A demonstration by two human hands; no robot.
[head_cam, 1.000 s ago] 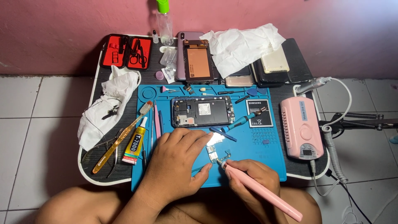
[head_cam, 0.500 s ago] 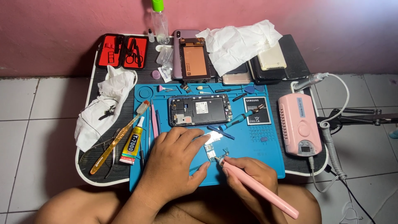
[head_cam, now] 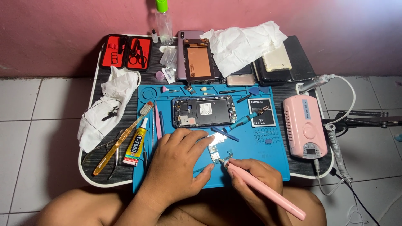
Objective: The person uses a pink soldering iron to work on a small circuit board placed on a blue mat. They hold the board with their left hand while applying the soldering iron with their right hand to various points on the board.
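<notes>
Right hand (head_cam: 256,175) is clamped around a pink pen-shaped tool (head_cam: 268,190), its tip down on a small circuit board (head_cam: 216,154) on the blue mat (head_cam: 251,157). Left hand (head_cam: 178,161) lies just beside it, fingers spread flat, fingertips pinning that board. Beyond the knuckles sits the opened phone (head_cam: 204,111), with a glue tube (head_cam: 135,143) off to the left hand's outer side.

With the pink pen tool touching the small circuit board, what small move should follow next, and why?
Probably keep the left hand pressing the small circuit board flat on the blue mat and draw the pink pen tool gently along the board's edge. The tip, held in the right hand, already meets the board, which is small and loose.
</notes>
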